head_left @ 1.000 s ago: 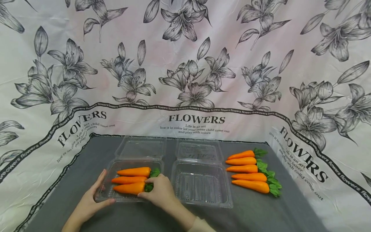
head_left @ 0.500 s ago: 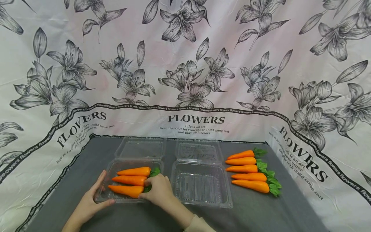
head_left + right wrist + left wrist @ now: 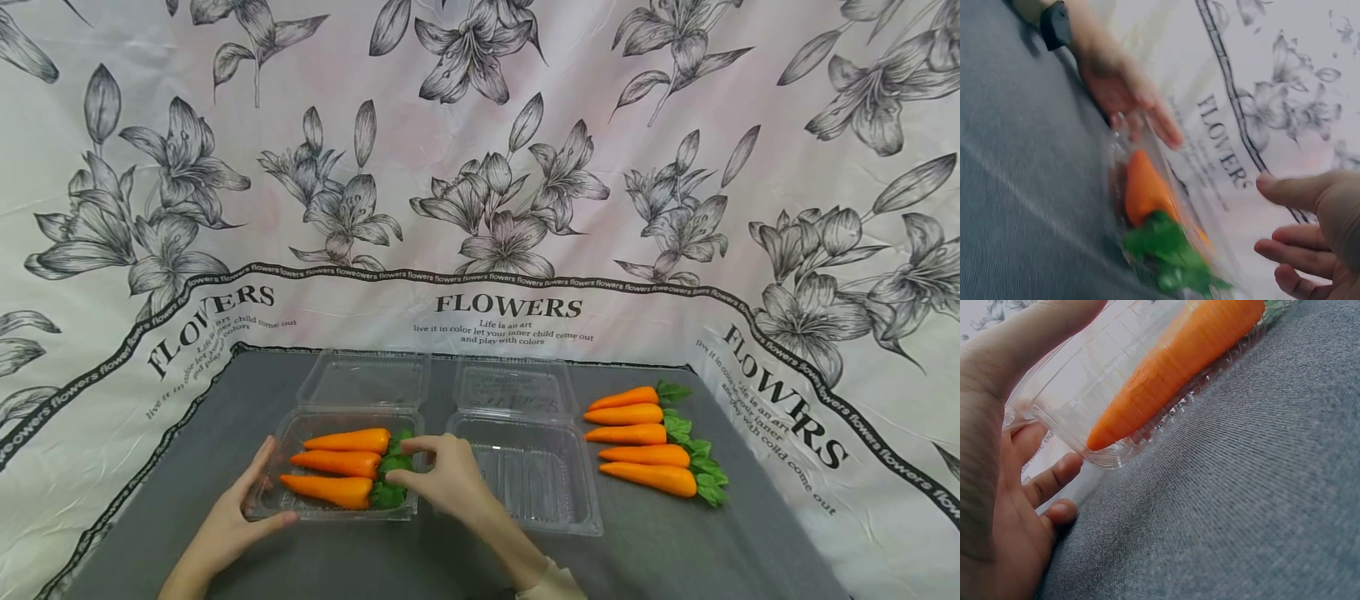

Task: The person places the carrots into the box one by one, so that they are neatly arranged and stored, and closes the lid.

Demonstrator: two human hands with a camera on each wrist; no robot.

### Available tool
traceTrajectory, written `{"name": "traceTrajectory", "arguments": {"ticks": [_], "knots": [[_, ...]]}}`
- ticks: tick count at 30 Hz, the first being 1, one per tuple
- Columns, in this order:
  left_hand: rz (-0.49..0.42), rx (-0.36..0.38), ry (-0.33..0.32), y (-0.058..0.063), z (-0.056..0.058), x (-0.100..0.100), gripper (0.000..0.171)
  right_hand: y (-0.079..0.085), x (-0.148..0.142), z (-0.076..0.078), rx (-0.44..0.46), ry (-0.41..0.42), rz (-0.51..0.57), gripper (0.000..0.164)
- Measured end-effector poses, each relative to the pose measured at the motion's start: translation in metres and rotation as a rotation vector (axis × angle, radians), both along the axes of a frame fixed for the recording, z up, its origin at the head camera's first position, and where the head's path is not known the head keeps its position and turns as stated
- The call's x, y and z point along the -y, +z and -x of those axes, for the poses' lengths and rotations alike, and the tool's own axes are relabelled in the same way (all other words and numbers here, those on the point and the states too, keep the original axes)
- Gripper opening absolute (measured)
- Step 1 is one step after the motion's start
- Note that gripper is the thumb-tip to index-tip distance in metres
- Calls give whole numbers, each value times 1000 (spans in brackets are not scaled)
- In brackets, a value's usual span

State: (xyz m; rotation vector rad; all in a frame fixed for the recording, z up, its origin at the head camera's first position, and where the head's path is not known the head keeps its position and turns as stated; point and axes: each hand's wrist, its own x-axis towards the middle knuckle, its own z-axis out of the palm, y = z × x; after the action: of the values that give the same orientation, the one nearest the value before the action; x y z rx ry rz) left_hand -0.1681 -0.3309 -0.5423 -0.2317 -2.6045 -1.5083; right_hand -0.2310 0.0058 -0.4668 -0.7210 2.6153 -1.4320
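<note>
My left hand [image 3: 232, 521] holds the left front corner of a clear plastic container [image 3: 330, 514], thumb along the front and fingers at the side. Seen from the left wrist, the hand [image 3: 1016, 487] has the container's corner between thumb and fingers, with one carrot [image 3: 1166, 372] visible through the wall. Three carrots lie side by side inside, tips to the left: a back carrot [image 3: 348, 440], a middle carrot [image 3: 337, 462] and a front carrot [image 3: 330, 491]. Beside their green leaves [image 3: 390, 494], my right hand [image 3: 450, 479] is raised, thumb and fingers apart, holding nothing.
A second clear container [image 3: 525, 475], lid raised behind it, stands to the right with nothing in it. Several carrots [image 3: 637, 434] lie in a row on the grey tabletop [image 3: 645, 550] farther right. A flower-printed cloth [image 3: 510, 225] hangs behind and at the sides.
The front carrot shifted slightly left and settled lower in the container. My right hand let go of its leafy end and moved right. The left hand stayed at the corner.
</note>
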Motion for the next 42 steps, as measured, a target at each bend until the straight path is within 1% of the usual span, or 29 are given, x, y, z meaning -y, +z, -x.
{"name": "traceTrajectory", "arguments": {"ticks": [3,5,8,13,16,18,20,25,27,33,37,42], "knots": [[9,8,1,0,1,0,103,3,-19,-5,-31,-19,-5,46],[10,18,3,-1,1,0,103,2,-35,-8,-74,-31,-6,45],[21,28,10,-1,2,0,103,-3,-63,-9,-156,-76,1,43],[63,33,27,0,2,1,105,-8,-112,-8,-277,-191,9,39],[69,32,31,0,2,2,105,-8,-141,-7,-368,-259,1,38],[70,33,33,0,2,2,105,-9,-161,-6,-411,-302,-9,38],[76,39,37,0,2,2,105,-9,-181,-7,-403,-363,-19,37],[83,35,39,0,1,0,105,-14,-231,-11,-271,-521,-49,36],[87,28,43,0,1,-1,104,-17,-250,-13,-239,-581,-81,35],[98,25,55,1,1,0,105,-27,-295,-13,-223,-727,-122,33],[94,30,55,0,1,0,105,-31,-317,-15,-210,-784,-132,35],[83,42,46,-2,2,1,105,-44,-339,-21,-236,-790,-193,37]]}}
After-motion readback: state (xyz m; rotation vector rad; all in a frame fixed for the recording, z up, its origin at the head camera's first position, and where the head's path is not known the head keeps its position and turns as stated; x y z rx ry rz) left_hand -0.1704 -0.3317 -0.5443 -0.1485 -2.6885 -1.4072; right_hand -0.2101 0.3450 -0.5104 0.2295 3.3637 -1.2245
